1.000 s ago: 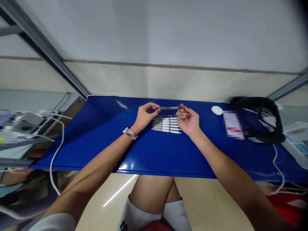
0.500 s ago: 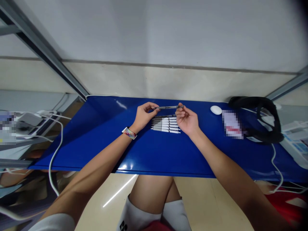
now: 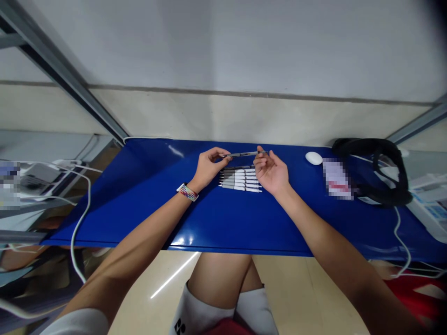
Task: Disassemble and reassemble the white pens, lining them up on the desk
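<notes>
While the left hand (image 3: 208, 168) pinches one end of a pen (image 3: 240, 154) near the row of pens (image 3: 240, 180), the right hand (image 3: 273, 173) has loosened since earlier, fingers parted around the other end.

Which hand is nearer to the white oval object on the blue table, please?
Right: the right hand is left of the white oval object, without touching; the left hand is farther left.
</notes>
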{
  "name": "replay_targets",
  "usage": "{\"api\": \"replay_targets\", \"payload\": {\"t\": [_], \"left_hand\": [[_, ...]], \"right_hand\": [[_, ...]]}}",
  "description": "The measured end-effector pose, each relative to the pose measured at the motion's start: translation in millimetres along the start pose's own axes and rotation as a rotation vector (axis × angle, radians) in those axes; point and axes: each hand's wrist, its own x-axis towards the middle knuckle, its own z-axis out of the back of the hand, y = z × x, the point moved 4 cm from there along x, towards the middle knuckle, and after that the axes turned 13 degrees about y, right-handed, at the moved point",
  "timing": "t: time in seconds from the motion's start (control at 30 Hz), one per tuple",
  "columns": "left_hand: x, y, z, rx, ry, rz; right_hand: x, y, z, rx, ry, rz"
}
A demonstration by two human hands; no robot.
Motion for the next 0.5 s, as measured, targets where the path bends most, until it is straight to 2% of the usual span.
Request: {"api": "replay_targets", "payload": {"t": [0.2, 0.5], "left_hand": [[0.4, -0.4, 0.9, 0.000, 0.008, -0.002], [-0.5, -3.3, -1.1, 0.013, 0.030, 0.002]], "right_hand": [[0.9, -0.3, 1.2, -0.007, -0.019, 0.005], [-0.2, 8.8, 6.1, -0.215, -0.007, 0.007]]}}
